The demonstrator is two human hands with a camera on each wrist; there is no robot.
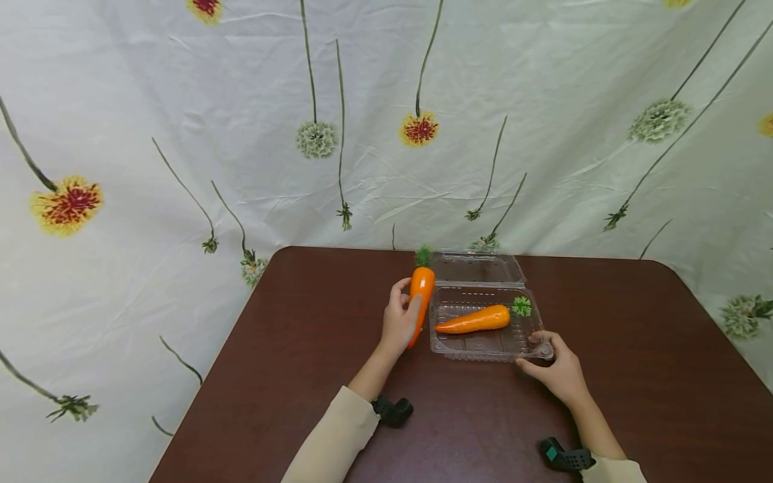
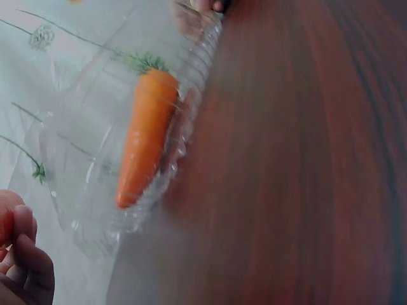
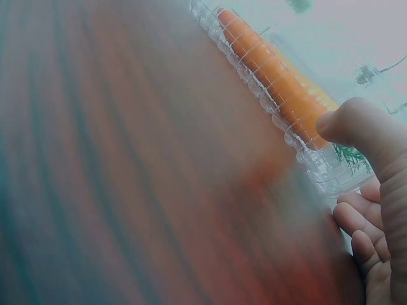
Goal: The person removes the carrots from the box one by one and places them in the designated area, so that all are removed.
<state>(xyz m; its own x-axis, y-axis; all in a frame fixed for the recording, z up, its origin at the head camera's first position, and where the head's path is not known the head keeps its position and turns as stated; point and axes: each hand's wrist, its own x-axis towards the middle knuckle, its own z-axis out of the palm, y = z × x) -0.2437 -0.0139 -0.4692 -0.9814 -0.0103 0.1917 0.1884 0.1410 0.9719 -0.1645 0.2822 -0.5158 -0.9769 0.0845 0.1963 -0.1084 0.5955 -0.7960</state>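
Observation:
A clear plastic clamshell container (image 1: 441, 345) stands on the table with its lid (image 1: 477, 267) folded open toward the back. Inside its base lies an orange toy carrot (image 1: 477, 320), green top to the right; the left wrist view shows this carrot (image 2: 147, 136) through the clear wall. My left hand (image 1: 400, 324) grips a second carrot (image 1: 423, 285) by its body, beside the container's left edge, with the leafy top pointing away from me. At the container's front right corner, my right hand (image 1: 561, 369) pinches the rim, thumb (image 3: 356, 127) in front and fingers around the side.
The dark reddish-brown table (image 1: 290, 376) has rounded back corners. Behind it hangs a pale cloth (image 1: 253, 87) printed with flowers. Dark bands with small devices (image 1: 392, 410) sit on both wrists, by the cream sleeves (image 1: 338, 436).

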